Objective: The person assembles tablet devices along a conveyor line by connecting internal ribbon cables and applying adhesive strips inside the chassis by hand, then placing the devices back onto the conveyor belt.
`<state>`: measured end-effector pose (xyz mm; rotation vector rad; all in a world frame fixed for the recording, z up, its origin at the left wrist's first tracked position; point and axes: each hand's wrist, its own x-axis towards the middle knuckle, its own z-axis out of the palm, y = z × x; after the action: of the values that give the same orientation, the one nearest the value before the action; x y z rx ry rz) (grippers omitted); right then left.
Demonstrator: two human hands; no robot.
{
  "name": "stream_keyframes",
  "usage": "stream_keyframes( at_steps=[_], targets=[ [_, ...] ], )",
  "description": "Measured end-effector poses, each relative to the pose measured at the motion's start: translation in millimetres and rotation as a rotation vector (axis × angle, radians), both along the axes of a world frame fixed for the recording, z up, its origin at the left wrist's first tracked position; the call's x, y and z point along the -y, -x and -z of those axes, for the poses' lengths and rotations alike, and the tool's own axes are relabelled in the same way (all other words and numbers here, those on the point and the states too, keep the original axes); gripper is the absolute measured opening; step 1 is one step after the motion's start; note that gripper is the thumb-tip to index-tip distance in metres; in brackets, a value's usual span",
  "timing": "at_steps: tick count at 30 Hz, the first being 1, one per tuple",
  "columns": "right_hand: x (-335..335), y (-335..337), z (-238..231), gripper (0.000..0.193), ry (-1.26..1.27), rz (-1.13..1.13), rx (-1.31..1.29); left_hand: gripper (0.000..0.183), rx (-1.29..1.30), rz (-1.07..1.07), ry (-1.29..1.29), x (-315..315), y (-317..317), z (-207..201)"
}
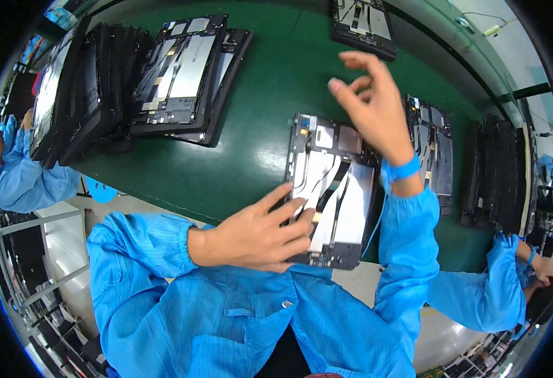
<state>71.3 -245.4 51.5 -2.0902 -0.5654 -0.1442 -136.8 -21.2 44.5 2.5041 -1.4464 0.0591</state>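
Note:
In front of me on the green bench lies an opened tablet (pixel 352 208), its silvery battery plates, dark ribbon cables and black frame showing. Fingers spread, my left hand (pixel 260 234) rests over the tablet's left edge and touches its inside. My right hand (pixel 376 107) is raised by the tablet's upper right corner. Its thumb and index finger are apart, with nothing visible between them; the other fingers are bent. A blue band (pixel 402 169) circles my right wrist, and a thin blue cord runs down from it beside the tablet.
Stacked opened tablets (pixel 178 75) stand at the far left, beside a leaning row of more units (pixel 93 88). Another tablet unit (pixel 363 25) lies at the back, one (pixel 437 148) at the right near dark stacked panels (pixel 494 173). Blue-sleeved people (pixel 30 179) work at both sides.

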Motion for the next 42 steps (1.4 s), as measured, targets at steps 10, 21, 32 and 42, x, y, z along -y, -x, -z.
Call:
stream_keyframes(
  at_steps=[10, 21, 32, 42],
  targets=[
    [18.1, -181.9, 39.0, 0.058, 0.943, 0.318, 0.339, 0.068, 0.014, -0.373, 0.344, -5.8, -80.6, 25.1],
    [70.4, -197.9, -42.9, 0.037, 1.005, 0.377, 0.846, 0.060, 0.201, -0.574, 0.389, 0.4, -187.7, 49.4],
    [73.5, 164.5, -49.2, 0.052, 0.906, 0.147, 0.837, 0.053, 0.232, -1.048, 0.617, 8.9, -323.5, 74.1],
    [60.8, 245.7, -8.7, 0.049, 0.771, -0.235, 0.584, 0.031, 0.302, -0.716, 0.567, 0.3, -200.0, 25.6]
  ],
)
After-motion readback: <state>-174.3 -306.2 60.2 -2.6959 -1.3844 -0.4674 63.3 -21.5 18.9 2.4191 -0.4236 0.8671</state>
